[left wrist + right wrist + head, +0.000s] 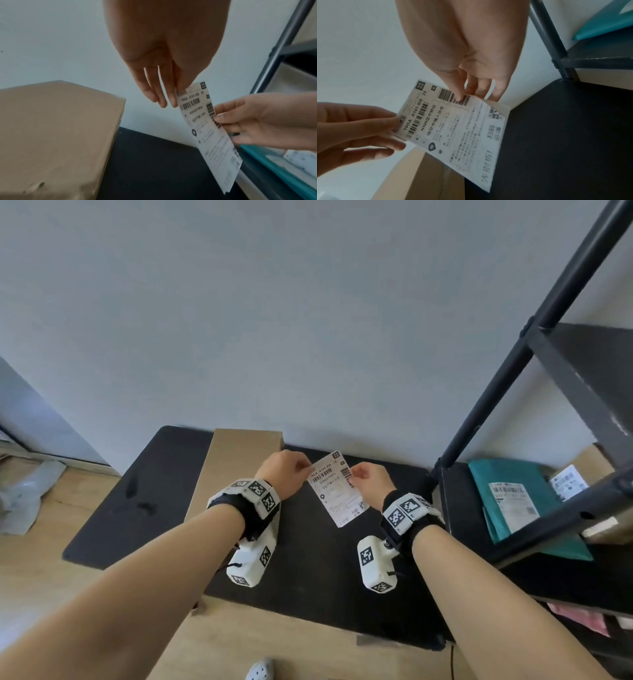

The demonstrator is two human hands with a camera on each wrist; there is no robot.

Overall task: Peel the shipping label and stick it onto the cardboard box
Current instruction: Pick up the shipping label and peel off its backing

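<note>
A white shipping label (337,491) (207,132) (453,132) with barcodes hangs in the air between both hands, above the black table. My left hand (286,474) (171,94) (359,129) pinches its upper left edge. My right hand (371,481) (471,93) (240,119) pinches its right edge by the barcode, thumb on the printed face. At the right edge a layer of the sheet stands slightly apart from the one behind. The long brown cardboard box (239,460) (56,135) (423,180) lies on the table to the left, under my left wrist.
A black table (144,494) stands against a pale wall. To the right is a dark metal shelf rack (513,364) holding a teal mailer (513,501) with a label and a cardboard parcel (582,470). A plastic bag (24,494) lies on the wooden floor at left.
</note>
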